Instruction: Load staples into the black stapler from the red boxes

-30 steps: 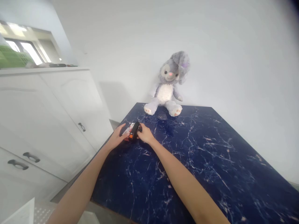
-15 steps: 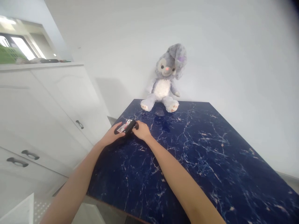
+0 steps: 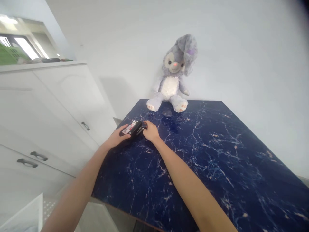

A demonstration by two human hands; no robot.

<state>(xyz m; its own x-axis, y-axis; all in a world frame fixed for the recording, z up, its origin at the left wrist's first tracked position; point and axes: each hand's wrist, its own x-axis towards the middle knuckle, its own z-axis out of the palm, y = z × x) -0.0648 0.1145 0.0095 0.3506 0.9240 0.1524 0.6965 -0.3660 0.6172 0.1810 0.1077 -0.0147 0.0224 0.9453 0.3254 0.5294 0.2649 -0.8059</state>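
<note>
White walls back a dark blue marbled worktop (image 3: 205, 154) veined in white; near its far left corner both hands meet on a small black box (image 3: 132, 128) with a white and red label on its upper face; the left hand (image 3: 117, 138) lies along the box's near left side, its fingers (image 3: 126, 135) curled against the box, while the right hand (image 3: 150, 131) closes in from the right, its fingers pressed together at the box's far end, though how firmly either hand grips cannot be told; the box sits low, at or just above the worktop; both bare forearms reach in from the lower edge of the view; a grey and white plush rabbit (image 3: 174, 75) sits upright at the worktop's far edge, back against the wall, well apart from the hands; a white cabinet (image 3: 55, 109) with dark handles stands to the left of the worktop; a green basket (image 3: 8, 57) rests on top of the cabinet.
</note>
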